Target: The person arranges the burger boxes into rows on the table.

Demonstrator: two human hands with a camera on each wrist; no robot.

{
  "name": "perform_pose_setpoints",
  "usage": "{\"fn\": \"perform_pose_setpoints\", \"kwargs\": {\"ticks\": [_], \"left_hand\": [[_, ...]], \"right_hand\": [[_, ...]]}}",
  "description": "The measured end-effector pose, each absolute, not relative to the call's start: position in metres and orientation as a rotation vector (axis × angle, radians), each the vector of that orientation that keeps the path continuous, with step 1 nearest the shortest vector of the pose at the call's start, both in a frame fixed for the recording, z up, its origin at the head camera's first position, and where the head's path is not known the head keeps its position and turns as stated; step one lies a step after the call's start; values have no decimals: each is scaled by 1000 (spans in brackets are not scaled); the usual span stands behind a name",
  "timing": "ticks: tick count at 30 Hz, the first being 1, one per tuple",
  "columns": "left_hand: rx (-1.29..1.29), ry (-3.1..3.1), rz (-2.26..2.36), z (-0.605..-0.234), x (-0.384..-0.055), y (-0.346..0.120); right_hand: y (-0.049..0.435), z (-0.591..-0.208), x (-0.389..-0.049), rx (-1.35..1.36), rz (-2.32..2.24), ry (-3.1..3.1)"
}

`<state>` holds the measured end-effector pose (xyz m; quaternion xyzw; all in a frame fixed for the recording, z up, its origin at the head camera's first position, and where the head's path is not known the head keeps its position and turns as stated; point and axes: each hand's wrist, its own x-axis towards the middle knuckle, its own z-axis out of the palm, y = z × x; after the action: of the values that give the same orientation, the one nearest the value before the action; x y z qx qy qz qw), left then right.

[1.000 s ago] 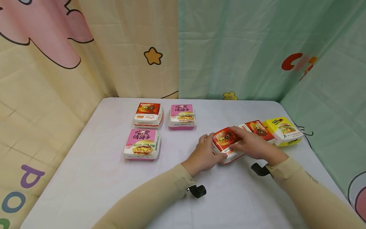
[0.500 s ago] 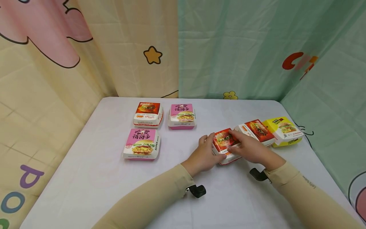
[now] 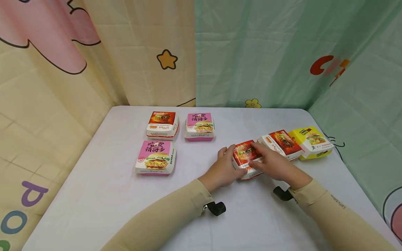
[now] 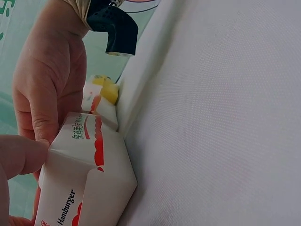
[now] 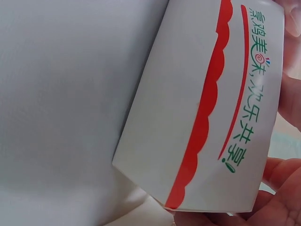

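L hand (image 4: 19,155) & R hand (image 4: 51,82) are holding wht box (image 4: 94,160), red-trimmed, printed "Hamburger"; blurry yel. item (image 4: 109,91) is showing behind, wht cloth (image 4: 216,117) is stretching alongside.

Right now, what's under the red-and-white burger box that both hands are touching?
White cloth shows beside the bottom edges of the burger box held by the left hand and right hand. Whatever is directly beneath is hidden.

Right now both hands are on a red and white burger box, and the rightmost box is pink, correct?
No, the rightmost box is yellow and white in the head view; the left hand and right hand are indeed on a red and white box.
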<state>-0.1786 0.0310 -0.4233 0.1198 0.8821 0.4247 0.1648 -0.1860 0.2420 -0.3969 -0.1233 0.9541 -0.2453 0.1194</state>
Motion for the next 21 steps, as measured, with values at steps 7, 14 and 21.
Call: {"fn": "perform_pose_setpoints", "kwargs": {"ticks": [7, 14, 21], "left_hand": [[326, 2500, 1217, -423, -178, 28], [301, 2509, 1225, -420, -179, 21], [276, 2518, 1241, -418, -178, 8]], "right_hand": [[238, -399, -185, -342, -725, 2782], [230, -401, -183, -338, -744, 2800], [215, -404, -180, -353, -779, 2819]]}}
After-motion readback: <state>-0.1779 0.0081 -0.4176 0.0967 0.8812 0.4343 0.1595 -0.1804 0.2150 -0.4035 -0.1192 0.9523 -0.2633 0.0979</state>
